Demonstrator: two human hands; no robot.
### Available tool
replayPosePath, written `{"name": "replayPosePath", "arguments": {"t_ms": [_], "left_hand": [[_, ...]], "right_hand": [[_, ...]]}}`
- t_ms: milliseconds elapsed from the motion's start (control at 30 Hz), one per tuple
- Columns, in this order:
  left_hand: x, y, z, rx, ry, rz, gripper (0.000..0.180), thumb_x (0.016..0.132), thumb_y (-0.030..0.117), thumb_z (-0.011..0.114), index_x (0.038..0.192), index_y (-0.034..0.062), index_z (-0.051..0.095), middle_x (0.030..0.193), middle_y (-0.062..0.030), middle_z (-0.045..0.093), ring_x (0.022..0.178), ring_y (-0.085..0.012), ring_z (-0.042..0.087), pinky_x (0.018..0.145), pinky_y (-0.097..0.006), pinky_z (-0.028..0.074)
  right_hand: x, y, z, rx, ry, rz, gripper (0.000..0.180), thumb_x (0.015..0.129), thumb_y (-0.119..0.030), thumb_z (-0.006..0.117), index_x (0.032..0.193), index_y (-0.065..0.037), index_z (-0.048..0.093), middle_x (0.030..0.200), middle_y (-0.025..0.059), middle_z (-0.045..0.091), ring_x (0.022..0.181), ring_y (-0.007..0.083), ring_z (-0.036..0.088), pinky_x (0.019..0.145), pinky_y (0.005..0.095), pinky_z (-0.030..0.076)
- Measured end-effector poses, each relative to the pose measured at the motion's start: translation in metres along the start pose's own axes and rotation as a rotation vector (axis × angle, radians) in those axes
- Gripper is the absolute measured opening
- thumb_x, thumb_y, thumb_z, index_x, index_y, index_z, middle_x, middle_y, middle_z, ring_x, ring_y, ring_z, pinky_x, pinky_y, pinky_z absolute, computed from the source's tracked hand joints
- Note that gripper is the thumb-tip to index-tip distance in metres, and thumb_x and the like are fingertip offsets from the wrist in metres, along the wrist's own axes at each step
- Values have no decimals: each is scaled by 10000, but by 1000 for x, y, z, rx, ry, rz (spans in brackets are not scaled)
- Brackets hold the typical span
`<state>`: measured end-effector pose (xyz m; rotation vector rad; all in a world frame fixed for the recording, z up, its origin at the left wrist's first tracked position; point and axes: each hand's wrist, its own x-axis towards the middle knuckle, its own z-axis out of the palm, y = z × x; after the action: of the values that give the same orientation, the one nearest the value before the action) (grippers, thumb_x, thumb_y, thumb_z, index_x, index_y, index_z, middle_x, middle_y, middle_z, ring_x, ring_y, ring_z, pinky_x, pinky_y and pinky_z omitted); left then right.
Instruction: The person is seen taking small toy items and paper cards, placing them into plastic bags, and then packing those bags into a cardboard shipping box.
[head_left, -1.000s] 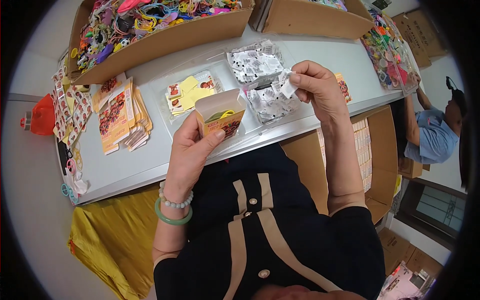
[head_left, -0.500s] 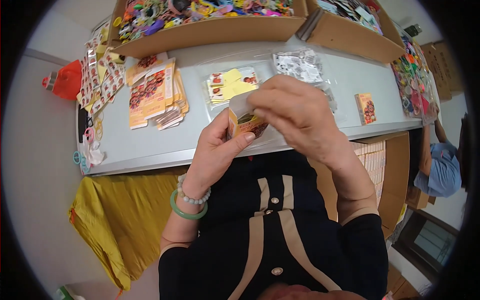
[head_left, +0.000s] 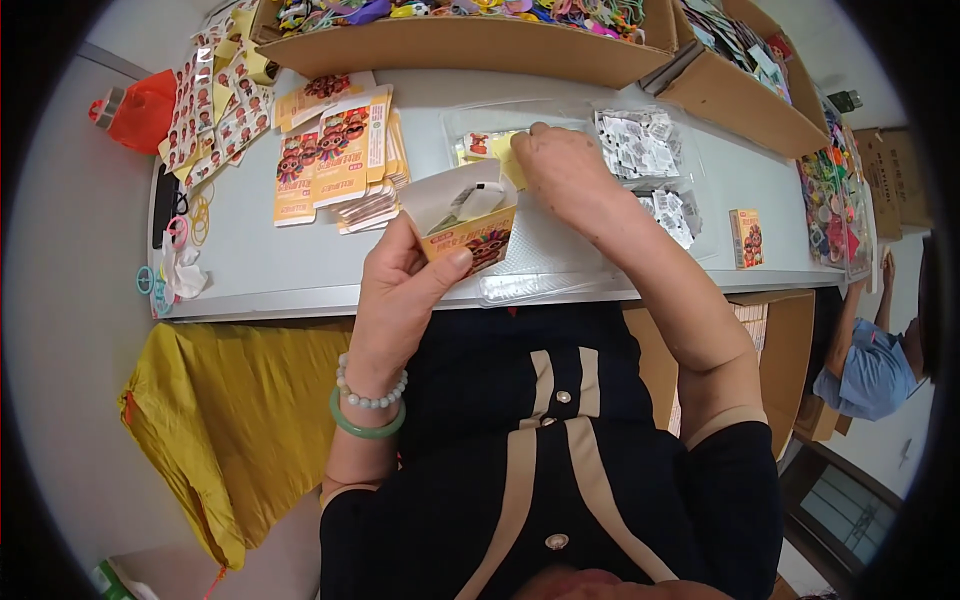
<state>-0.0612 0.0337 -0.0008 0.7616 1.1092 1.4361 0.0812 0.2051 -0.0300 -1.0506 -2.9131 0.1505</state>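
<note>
Left hand [head_left: 400,290] gripping open box [head_left: 465,220], right hand [head_left: 565,165] on yellow cards [head_left: 500,150]

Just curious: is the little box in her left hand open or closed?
Open: the small box in the left hand has its top flap up, and a white packet shows inside.

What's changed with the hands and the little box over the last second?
The right hand left the open box, where it had been half a second ago, and reached forward to the yellow cards in the clear tray. A white packet now sits in the box. The left hand kept holding the box throughout.
</note>
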Motion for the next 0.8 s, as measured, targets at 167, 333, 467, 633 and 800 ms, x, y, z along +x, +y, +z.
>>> {"name": "replayPosePath", "arguments": {"t_ms": [167,333,467,633,800], "left_hand": [[4,4,1,-54,-4,-11,376,864,54,589,1211,-15,461,1117,-79,573,1003,-118,546,886,-259,441],[5,2,1,-28,-15,3,378,863,54,592,1212,-13,463,1110,-79,576,990,-115,548,872,-254,447],[3,1,3,-41,3,30,376,860,47,592,1210,-14,469,1113,-82,579,999,-121,551,884,-261,445],[-1,8,10,-42,23,56,370,858,40,591,1202,-24,474,1127,-91,579,1026,-135,553,905,-271,442],[-2,14,16,-5,36,76,352,858,42,592,1186,-27,482,1115,-91,586,1016,-135,558,905,-273,441]], "right_hand": [[3,6,-7,40,40,72,128,792,-93,497,868,-22,571,870,155,592,790,343,603,696,427,481],[1,15,-20,132,3,190,146,811,-118,492,892,-14,555,894,159,608,813,336,597,703,408,469],[-5,16,-29,472,-9,303,165,796,-89,510,932,-11,561,809,116,609,750,246,590,679,345,457],[-9,21,-27,769,18,296,192,749,-66,577,933,-18,600,720,37,581,676,121,532,643,274,440],[-10,30,-25,1010,-36,383,104,777,-61,601,832,25,623,735,22,601,630,113,523,618,253,440]]}}
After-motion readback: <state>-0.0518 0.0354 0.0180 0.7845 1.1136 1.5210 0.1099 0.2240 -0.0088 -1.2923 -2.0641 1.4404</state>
